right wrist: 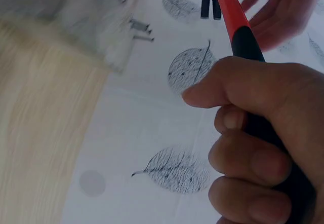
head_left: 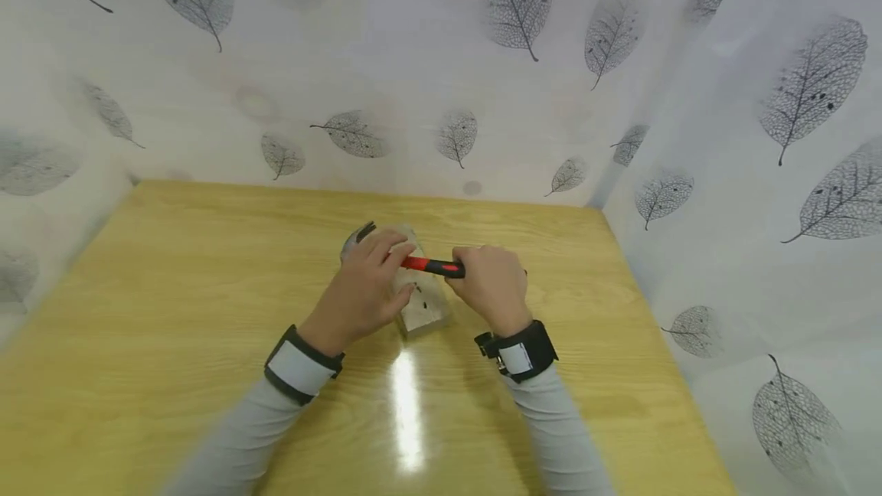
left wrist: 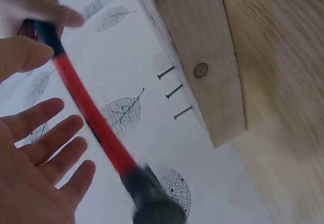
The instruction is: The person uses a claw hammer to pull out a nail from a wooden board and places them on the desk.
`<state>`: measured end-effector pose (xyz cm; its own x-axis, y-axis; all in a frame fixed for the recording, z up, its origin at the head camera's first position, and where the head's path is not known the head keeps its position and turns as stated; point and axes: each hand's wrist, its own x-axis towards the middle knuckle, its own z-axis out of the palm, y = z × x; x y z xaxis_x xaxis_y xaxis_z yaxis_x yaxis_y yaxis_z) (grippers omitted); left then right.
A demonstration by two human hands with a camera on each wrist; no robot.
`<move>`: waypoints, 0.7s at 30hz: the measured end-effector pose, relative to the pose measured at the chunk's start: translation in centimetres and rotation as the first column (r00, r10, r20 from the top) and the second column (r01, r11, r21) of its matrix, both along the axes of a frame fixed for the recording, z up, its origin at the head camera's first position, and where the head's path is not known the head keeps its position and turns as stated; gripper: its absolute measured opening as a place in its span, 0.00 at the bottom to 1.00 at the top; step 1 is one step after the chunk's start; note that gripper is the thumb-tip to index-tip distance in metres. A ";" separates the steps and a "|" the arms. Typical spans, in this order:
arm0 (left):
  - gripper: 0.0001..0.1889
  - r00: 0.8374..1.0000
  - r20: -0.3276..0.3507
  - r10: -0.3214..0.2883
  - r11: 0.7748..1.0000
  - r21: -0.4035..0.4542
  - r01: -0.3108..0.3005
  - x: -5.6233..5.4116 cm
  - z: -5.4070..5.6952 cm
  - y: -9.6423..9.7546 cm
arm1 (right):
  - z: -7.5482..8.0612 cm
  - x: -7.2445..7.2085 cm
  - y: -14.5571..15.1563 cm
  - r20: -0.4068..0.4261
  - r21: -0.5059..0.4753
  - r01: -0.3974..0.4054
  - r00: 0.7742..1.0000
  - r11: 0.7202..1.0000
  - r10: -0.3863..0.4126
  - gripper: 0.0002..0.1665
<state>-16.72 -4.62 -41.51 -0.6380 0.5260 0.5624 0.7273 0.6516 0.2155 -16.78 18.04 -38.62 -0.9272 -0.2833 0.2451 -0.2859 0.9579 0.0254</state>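
Observation:
A hammer with a red and black handle (head_left: pixel 416 262) is held above a wooden block (head_left: pixel 426 314). My right hand (head_left: pixel 491 285) grips the black end, its fingers curled round it in the right wrist view. My left hand (head_left: pixel 365 289) is beside the hammer's head end, hiding part of it in the head view. The left wrist view shows the left fingers (left wrist: pixel 66 150) spread and apart from the handle. There the dark hammer head (left wrist: pixel 159 211) is blurred. Several nails (left wrist: pixel 174 91) stick out of the block, three of them clearly visible in that view.
The block lies on a glossy wood-grain table (head_left: pixel 207 274) that reflects a bright strip of light. Behind the table and at its sides hangs pale cloth (head_left: pixel 413 60) printed with dark leaves. Black wrist straps (head_left: pixel 303 366) sit over grey sleeves.

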 end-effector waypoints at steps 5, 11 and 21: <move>0.29 0.996 0.041 0.083 0.994 -0.069 -0.080 -0.1 -0.5 0.3 | 0.6 -0.4 -2.3 0.031 -0.033 -0.062 0.998 0.998 0.063 0.19; 0.13 0.991 0.061 0.120 0.992 -0.051 -0.117 -0.4 -0.7 0.2 | 1.0 -0.3 -2.9 0.054 -0.067 -0.070 0.996 0.995 0.073 0.20; 0.16 0.976 0.146 0.164 0.984 -0.098 -0.151 -1.0 -0.6 -0.2 | 1.2 -0.3 -3.2 0.069 -0.124 -0.130 0.988 0.984 0.139 0.13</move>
<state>-17.71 -4.77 -42.08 -0.7914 0.4542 0.4091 0.5770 0.7761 0.2544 -17.07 14.89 -37.39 -0.9000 -0.3796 0.2142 -0.4088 0.9055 -0.1134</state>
